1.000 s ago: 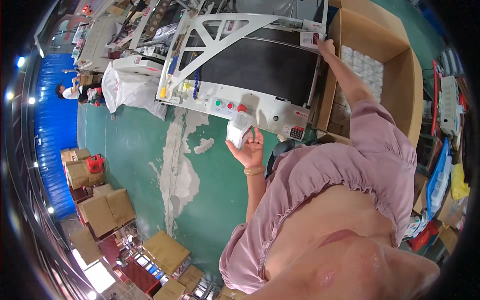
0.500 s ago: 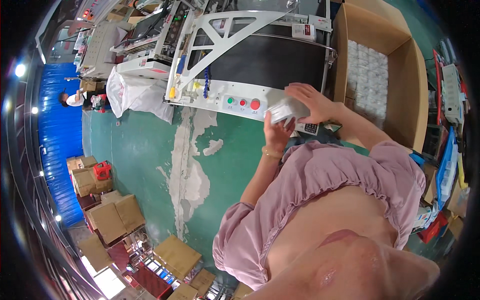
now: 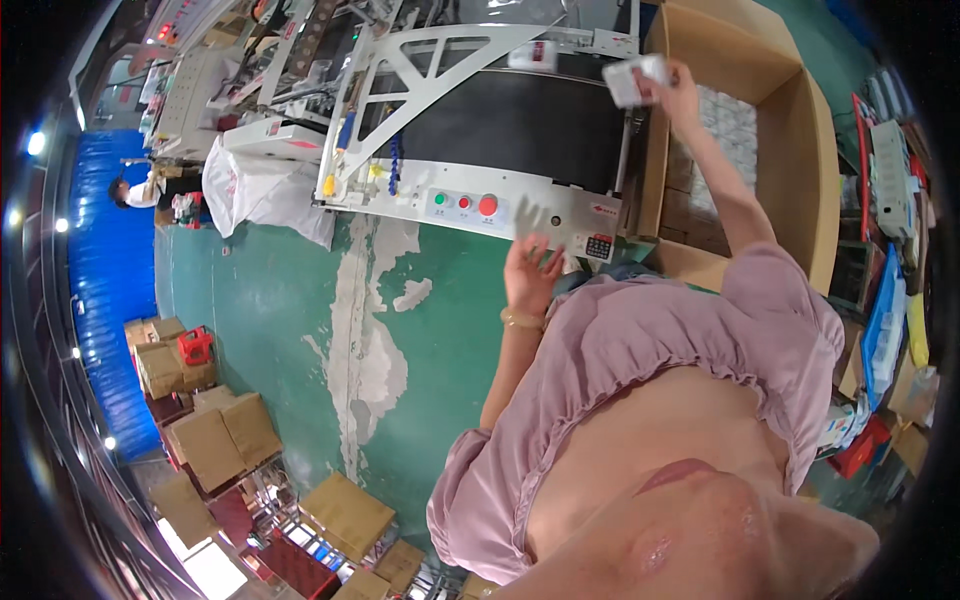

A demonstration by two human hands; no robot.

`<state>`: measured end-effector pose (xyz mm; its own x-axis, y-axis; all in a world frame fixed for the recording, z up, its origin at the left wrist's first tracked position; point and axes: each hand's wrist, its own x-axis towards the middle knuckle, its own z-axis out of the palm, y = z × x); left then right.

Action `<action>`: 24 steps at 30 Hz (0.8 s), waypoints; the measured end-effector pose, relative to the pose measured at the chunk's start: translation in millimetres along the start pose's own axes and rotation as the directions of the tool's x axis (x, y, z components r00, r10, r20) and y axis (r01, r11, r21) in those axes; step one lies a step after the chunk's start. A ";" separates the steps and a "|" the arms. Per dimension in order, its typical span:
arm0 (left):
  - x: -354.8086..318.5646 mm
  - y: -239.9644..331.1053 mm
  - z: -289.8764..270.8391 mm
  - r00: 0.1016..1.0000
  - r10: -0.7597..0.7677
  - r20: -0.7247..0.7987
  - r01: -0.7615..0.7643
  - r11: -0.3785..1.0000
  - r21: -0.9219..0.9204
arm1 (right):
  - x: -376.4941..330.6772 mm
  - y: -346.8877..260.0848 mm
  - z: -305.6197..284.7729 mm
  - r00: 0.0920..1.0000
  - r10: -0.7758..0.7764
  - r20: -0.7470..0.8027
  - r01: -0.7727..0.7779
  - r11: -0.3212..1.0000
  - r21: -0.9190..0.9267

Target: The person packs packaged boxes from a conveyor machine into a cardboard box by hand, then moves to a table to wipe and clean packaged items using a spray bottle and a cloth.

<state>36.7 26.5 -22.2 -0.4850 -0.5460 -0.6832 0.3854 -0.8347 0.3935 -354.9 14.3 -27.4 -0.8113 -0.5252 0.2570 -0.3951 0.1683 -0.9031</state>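
Rising from beside our left hand (image 3: 531, 272), where the two were coming together half a second ago, our right hand (image 3: 680, 95) is now reaching up by the right end of the belt (image 3: 470, 130); our left hand is being left with nothing in it.

From the head view, the only one, we are seeing the right hand clamping its fingers on a white pack (image 3: 622, 85); motion is blurring it, but we are finding it at the gap between belt and carton (image 3: 810, 160); whether it is touching the belt's edge, we cannot tell; our left hand is hanging empty, fingers spread apart, by the front edge of the white panel (image 3: 410, 202); a second pack (image 3: 533, 57) is lying near the belt's far side.

As for progress, we are judging the work well under way but unfinished; rows of packs (image 3: 730, 130) are already occupying part of the carton, while the white pack and the second pack are still waiting outside it; our right arm is hiding some of the inside, so we are leaving open how much room is remaining.
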 end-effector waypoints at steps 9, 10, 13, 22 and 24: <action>-40.0 5.6 -92.9 0.938 0.141 -0.316 -0.209 0.958 -0.195 | 104.8 64.5 39.7 0.952 0.301 -0.060 -0.305 0.904 -0.301; -43.3 1.8 -107.0 0.934 0.149 -0.324 -0.221 0.955 -0.199 | 98.7 55.9 53.2 0.898 0.433 -0.076 -0.435 0.852 -0.290; -52.8 -13.7 -151.0 0.903 0.132 -0.409 -0.260 0.926 -0.273 | 83.0 45.8 70.3 0.796 0.601 -0.072 -0.599 0.766 -0.233; -92.2 -102.0 -325.5 0.631 -0.220 -0.744 -0.154 0.904 -0.398 | 124.9 147.7 52.3 0.945 0.297 0.136 -0.140 0.745 -0.652; -119.4 -115.4 -360.6 0.488 -0.223 -0.844 -0.216 0.906 -0.365 | 93.1 132.6 86.9 0.912 0.411 0.007 -0.331 0.746 -0.578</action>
<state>333.3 214.2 -207.9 0.3393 -0.0190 -0.9405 0.7402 -0.6116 0.2794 -445.4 -84.7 -153.1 -0.8988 -0.4157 -0.1391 -0.2750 0.7817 -0.5598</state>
